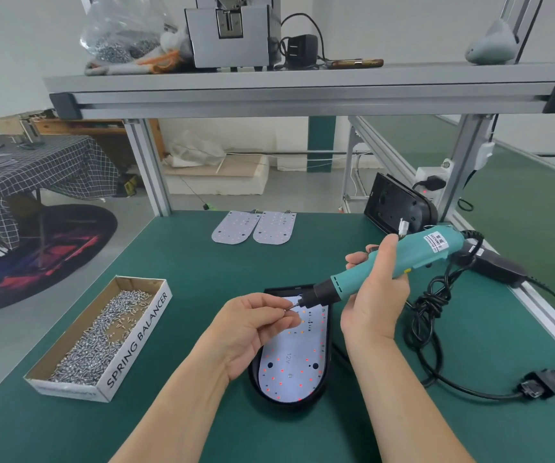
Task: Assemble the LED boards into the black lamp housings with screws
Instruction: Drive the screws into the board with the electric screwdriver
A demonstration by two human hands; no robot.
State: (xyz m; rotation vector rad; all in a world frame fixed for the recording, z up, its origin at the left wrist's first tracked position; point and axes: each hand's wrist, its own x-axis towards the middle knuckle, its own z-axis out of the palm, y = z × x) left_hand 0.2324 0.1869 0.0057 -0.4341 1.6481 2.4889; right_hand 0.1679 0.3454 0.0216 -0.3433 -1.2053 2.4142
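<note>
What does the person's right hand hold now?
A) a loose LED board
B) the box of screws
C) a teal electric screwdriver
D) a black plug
C: the right hand grips the teal electric screwdriver, its bit pointing at the left hand.

Assembly workshop: aluminium-frame bench [302, 95], green mat [185, 255], box of screws [102, 335], electric screwdriver [403, 259].
</note>
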